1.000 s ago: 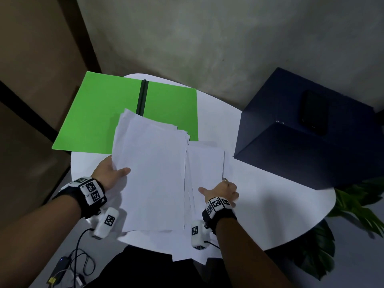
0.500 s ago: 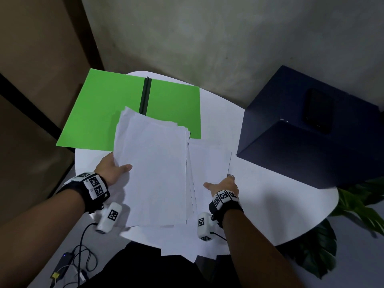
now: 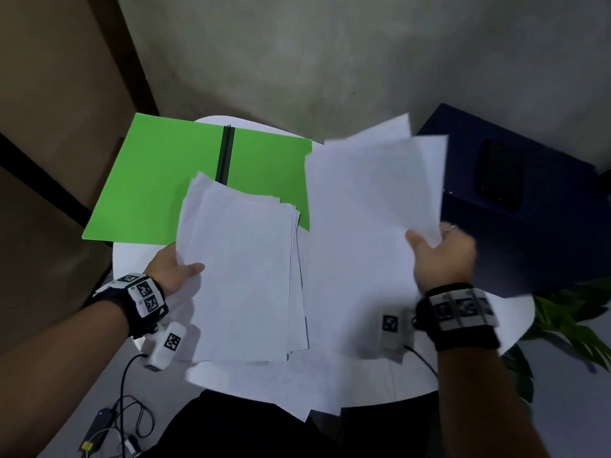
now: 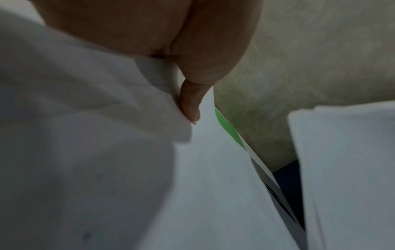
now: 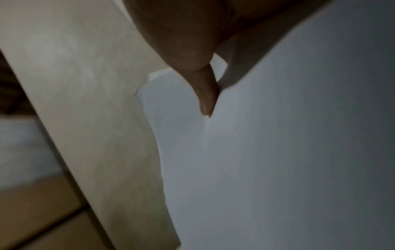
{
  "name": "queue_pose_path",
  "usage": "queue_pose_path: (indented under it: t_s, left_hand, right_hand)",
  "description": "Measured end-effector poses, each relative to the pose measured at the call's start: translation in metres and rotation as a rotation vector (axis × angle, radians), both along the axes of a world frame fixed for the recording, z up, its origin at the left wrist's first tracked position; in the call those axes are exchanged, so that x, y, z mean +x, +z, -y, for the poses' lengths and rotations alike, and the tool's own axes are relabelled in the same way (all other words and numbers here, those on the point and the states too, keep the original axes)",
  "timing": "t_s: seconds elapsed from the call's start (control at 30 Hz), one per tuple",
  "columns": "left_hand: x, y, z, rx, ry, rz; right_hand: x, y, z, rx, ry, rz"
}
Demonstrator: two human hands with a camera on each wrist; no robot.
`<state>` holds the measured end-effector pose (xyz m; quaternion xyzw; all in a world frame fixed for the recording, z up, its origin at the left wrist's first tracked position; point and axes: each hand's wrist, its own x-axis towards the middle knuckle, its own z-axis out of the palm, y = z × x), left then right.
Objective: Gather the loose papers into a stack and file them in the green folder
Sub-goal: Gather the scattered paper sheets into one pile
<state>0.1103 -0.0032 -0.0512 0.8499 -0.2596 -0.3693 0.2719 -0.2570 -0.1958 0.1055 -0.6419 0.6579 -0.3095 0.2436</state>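
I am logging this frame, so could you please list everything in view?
green folder: one, green, open flat at the table's far left.
paper stack: one, white, over the folder's near edge.
lifted sheets: a few, white, raised at right.
loose papers: several, white, at the table's near edge.
table: one, white, round.
box: one, dark blue, right.
plant: one, green, lower right.
cables: dark, on the floor.
left hand: holds the paper stack.
right hand: holds the lifted sheets.
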Motion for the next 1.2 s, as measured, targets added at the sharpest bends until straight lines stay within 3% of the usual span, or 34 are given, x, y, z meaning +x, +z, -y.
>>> queue_pose_path:
  t_s: [0.13, 0.33, 0.43, 0.53, 0.63, 0.7, 0.8, 0.87, 1.03, 1.2]
  left_hand:
    - [-0.004, 0.001, 0.005, 0.007, -0.008, 0.016]
    - [-0.01, -0.002, 0.008, 0.02, -0.051, -0.031]
    - [-0.014, 0.001, 0.013, 0.035, 0.022, -0.094]
    - [-0.014, 0.001, 0.017, 0.052, 0.094, -0.169]
    - [-0.016, -0.003, 0.02, 0.076, 0.038, -0.075]
    - [-0.017, -0.008, 0.018, 0.096, -0.007, 0.0]
    - [-0.016, -0.01, 0.018, 0.115, -0.038, 0.043]
    - [-0.016, -0.011, 0.018, 0.1, -0.042, 0.059]
    - [-0.015, -0.012, 0.018, 0.112, -0.042, 0.067]
    - [-0.014, -0.014, 0.017, 0.118, -0.036, 0.064]
  right_hand:
    - [0.001, 0.03, 0.011, 0.006, 0.059, 0.281]
    - [0.053, -0.047, 0.008, 0.337, 0.167, 0.34]
    - [0.079, -0.096, -0.002, 0.445, 0.173, 0.178]
    - [0.101, -0.136, -0.025, 0.553, 0.267, -0.184]
    - [0.122, -0.152, -0.054, 0.562, 0.392, -0.299]
    - [0.116, -0.152, -0.062, 0.56, 0.322, -0.307]
    - [0.077, -0.15, -0.059, 0.635, -0.033, -0.466]
    - [0.055, -0.148, -0.058, 0.73, -0.21, -0.461]
    - [0.049, -0.151, -0.062, 0.788, -0.212, -0.284]
    - [0.047, -0.149, -0.066, 0.791, -0.203, -0.321]
